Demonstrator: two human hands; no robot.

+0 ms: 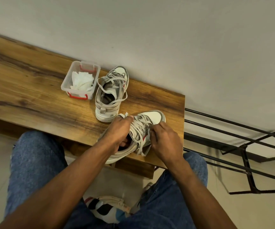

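Observation:
Two worn white and grey sneakers sit on a wooden table point(34, 90). The near sneaker point(155, 117) lies at the table's front right corner, toe pointing away from me. My left hand point(118, 132) grips its collar and tongue, fingers curled into the opening, with a lace end sticking up above the knuckles. My right hand point(164, 141) pinches the loose laces point(140, 129) on the shoe's right side. The far sneaker point(111, 93) stands free behind it, laces undone and trailing.
A clear plastic box point(66, 80) with red clasps holds crumpled white tissue, left of the far sneaker. A black metal rack point(249, 146) stands right of the table against the wall. My knees in jeans are below the table edge, with a bag on the floor point(107, 209) between them.

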